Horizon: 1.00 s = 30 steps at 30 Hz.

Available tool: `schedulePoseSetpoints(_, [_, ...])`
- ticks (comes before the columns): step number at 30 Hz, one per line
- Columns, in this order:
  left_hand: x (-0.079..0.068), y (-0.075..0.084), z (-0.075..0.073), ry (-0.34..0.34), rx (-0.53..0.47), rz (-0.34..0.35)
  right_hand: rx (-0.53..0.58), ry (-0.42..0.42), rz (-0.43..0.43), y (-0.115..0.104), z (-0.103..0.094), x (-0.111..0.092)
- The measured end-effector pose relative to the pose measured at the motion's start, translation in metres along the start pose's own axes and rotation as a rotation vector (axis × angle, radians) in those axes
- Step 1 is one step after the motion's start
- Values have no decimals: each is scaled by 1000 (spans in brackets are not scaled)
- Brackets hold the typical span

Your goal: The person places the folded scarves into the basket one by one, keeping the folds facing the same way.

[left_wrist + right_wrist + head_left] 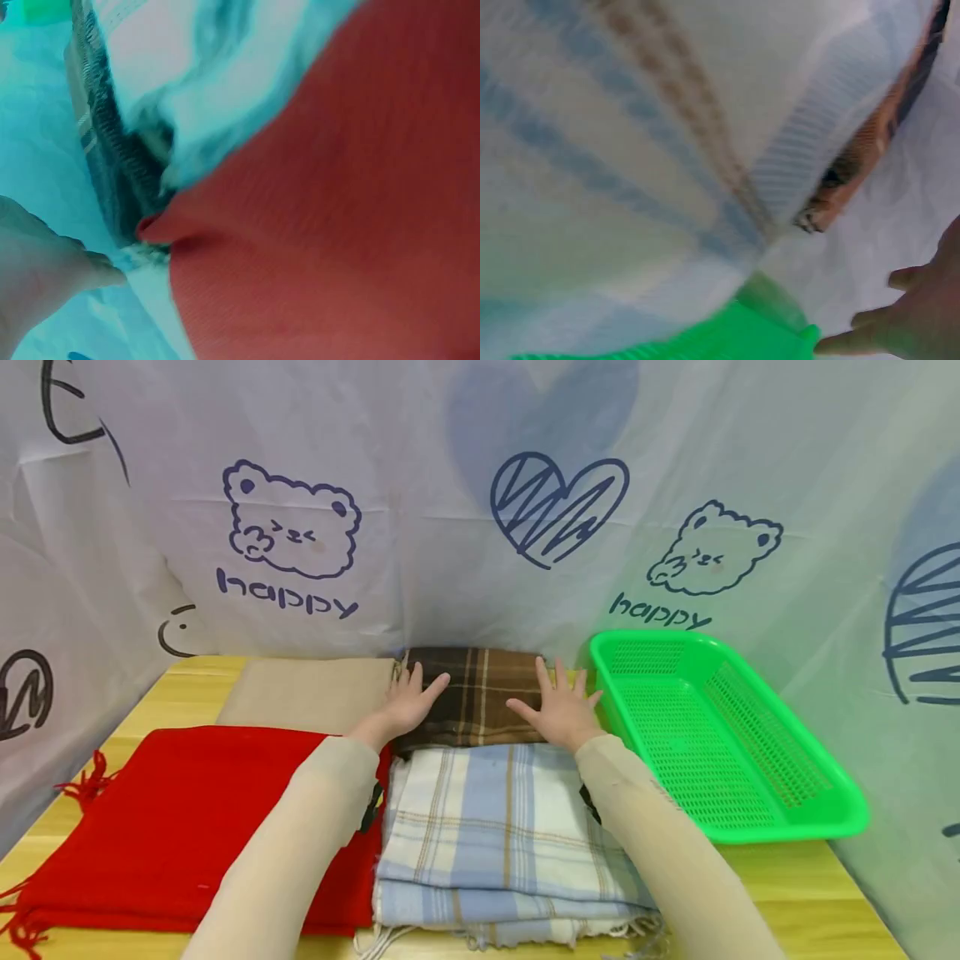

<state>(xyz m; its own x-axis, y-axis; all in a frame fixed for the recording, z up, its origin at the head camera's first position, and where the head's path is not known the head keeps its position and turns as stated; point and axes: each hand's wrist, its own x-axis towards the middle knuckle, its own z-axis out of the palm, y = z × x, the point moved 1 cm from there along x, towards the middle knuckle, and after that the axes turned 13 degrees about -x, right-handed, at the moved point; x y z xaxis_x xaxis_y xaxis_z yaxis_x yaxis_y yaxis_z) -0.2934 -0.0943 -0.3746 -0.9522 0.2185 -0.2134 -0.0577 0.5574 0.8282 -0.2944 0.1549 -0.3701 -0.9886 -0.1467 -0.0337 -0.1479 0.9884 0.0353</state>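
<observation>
Both hands reach over the far end of the table with fingers spread, holding nothing. My left hand (pixel 406 702) is at the left edge of a folded brown plaid scarf (pixel 483 693), beside a folded beige cloth (pixel 307 689). Over that scarf's right edge is my right hand (pixel 561 710), near a green plastic basket (pixel 712 752). Whether either palm touches the scarf, I cannot tell. Nearer me lie a folded red scarf (pixel 180 827) with fringe and a folded blue-and-white plaid scarf (pixel 495 827). In the left wrist view the red scarf (pixel 360 202) fills the right side.
The yellow wood-grain table (pixel 810 885) meets a white printed curtain (pixel 435 527) at the back and sides. The basket stands along the right side, with a raised rim and a mesh bottom. Red fringe (pixel 90 781) spreads onto the table at the left.
</observation>
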Motion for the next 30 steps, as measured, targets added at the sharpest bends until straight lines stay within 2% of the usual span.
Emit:
schedulePoseSetpoints(2, [1,-6,4,-27,-35,-44,-2,-53,6,1,6,1])
schedulePoseSetpoints(5, [2,-13,9,-40,-7,-109,-58,-149,17,4,17,0])
schedulePoseSetpoints(8, [6,-19,12,-18,103,-150,-75,-266,38,8,26,-2])
schedulePoseSetpoints(10, [11,-24,13,-1,200,-159,-38,-325,62,10,29,-3])
schedulePoseSetpoints(11, [21,-35,13,19,256,-124,-21,-344,66,11,30,-2])
schedulePoseSetpoints(14, [26,-39,13,22,326,-139,24,-363,63,11,32,0])
schedulePoseSetpoints(17, [26,-39,12,12,271,-175,39,-364,37,11,32,3])
schedulePoseSetpoints(18, [20,-31,12,-8,219,-228,50,-365,32,11,32,4])
schedulePoseSetpoints(19, [21,-32,12,-6,170,-238,65,-369,28,11,32,5])
schedulePoseSetpoints(20, [30,-41,12,6,156,-216,80,-372,23,10,32,5])
schedulePoseSetpoints(22, [38,-49,12,5,89,-226,114,-372,9,10,31,6])
schedulePoseSetpoints(23, [46,-59,13,16,68,-207,148,-366,1,10,31,7])
schedulePoseSetpoints(25, [48,-62,13,28,24,-211,217,-353,-18,10,30,7])
schedulePoseSetpoints(26, [46,-61,13,36,16,-207,255,-346,-23,10,29,8])
schedulePoseSetpoints(27, [37,-50,12,38,-23,-233,302,-336,-29,10,29,8])
schedulePoseSetpoints(29, [26,-40,12,68,-72,-213,391,-312,-39,11,28,9])
schedulePoseSetpoints(30, [15,-27,11,66,-123,-225,425,-306,-42,12,27,9])
